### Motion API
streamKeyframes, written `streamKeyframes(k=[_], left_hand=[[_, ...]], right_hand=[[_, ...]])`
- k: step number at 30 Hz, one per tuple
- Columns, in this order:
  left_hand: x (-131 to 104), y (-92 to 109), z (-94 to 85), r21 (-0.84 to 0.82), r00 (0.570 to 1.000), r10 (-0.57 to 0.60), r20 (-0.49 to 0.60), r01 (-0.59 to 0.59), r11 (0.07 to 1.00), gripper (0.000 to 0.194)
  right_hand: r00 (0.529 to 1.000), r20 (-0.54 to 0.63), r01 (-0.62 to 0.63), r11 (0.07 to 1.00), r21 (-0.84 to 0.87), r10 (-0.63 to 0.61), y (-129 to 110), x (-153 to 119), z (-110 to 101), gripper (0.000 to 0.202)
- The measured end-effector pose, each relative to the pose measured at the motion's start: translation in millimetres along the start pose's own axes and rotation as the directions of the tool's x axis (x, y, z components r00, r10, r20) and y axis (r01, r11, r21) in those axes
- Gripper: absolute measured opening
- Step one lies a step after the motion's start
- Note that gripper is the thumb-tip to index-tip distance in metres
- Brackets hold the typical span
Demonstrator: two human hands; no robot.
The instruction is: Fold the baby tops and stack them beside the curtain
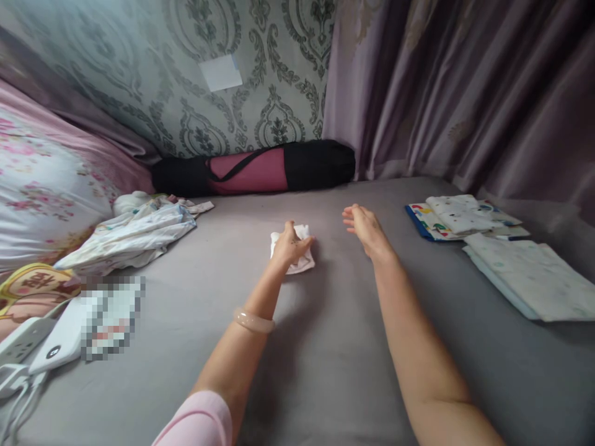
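Observation:
My left hand (289,245), with a pale bangle on its wrist, is on top of a small folded white and pale pink cloth (303,267) in the middle of the grey sheet. Its thumb points right, spread from the fingers; part of the fingers is hidden from me. To the right of the cloth, my right hand (367,230) is held over the sheet with fingers stretched out and nothing in them.
Folded patterned cloths (460,214) and a pale folded cloth (534,275) lie at right. Crumpled baby clothes (139,235), a white power bank (69,328) and a power strip (25,341) lie at left. Against the wall rests a black and maroon long bag (251,170).

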State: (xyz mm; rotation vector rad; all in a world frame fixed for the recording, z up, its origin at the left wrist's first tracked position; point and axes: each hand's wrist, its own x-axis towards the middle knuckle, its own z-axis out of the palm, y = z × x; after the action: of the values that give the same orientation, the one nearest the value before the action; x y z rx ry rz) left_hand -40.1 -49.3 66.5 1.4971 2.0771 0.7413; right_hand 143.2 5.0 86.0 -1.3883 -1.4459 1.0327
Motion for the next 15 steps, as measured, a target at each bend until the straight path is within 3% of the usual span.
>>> streamKeyframes(k=[2,4,10,15], left_hand=[[-3,-2,-2.7,-0.104,1.000,-0.004,-0.004,0.004,0.995,0.066],[-5,-7,-8.9,-0.135,0.998,-0.016,-0.054,0.008,0.991,0.054],[-14,-44,-24.1,0.024,0.977,-0.009,-0.212,0.015,1.000,0.032],[-10,-60,-21.4,0.254,0.936,0.240,-0.257,-0.174,0.952,0.036]], right_hand=[[0.999,0.005,0.035,0.997,-0.065,-0.035,3,1,2,0.047],[0.998,0.008,0.065,0.988,-0.140,-0.064,5,2,5,0.048],[0.989,0.098,0.141,0.928,-0.346,-0.114,-3,-11,26,0.039],[0.979,0.160,0.181,0.884,-0.430,-0.123,-9,-20,34,0.034]])
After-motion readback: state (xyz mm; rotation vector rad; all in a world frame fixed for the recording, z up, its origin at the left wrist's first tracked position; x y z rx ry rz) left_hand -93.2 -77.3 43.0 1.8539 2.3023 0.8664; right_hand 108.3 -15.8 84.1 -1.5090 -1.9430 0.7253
